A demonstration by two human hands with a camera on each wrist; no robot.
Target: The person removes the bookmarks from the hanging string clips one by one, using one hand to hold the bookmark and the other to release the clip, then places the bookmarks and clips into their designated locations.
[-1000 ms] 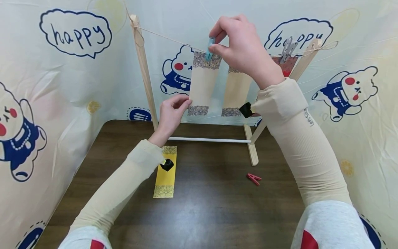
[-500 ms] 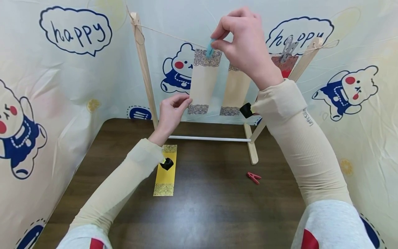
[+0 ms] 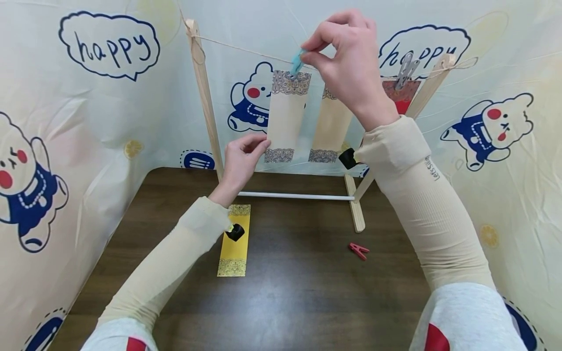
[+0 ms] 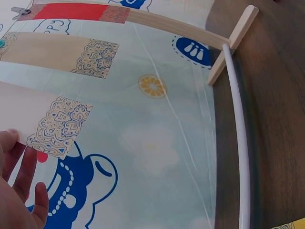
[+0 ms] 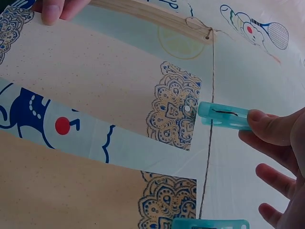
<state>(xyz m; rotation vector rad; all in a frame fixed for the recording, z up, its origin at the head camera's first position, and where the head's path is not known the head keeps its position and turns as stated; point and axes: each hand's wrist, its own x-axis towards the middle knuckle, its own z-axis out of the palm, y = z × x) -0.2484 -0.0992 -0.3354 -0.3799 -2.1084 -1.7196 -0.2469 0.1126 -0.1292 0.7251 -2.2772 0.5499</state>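
My right hand (image 3: 353, 66) pinches a light-blue clothespin (image 5: 224, 116) between thumb and finger. In the right wrist view the pin straddles the string (image 5: 213, 67), its tip by the upper edge of a cream patterned card (image 5: 95, 76); whether it touches the card I cannot tell. My left hand (image 3: 243, 163) pinches that card's left side, low down, between thumb and finger. A tan card (image 3: 331, 124) hangs to the right, with another light-blue clothespin (image 5: 209, 224) at its top in the right wrist view.
A wooden frame (image 3: 204, 97) carries the string, with a white rod (image 3: 298, 196) low down. A red card (image 4: 71, 11) hangs from a grey clothespin (image 3: 407, 69) at right. On the table lie a yellow card (image 3: 232, 251) and a red clothespin (image 3: 359, 250).
The right hand has moved slightly up and right. The clothespin has tilted and drawn upward from the cream card's patterned top to its edge. The left hand stays in place.
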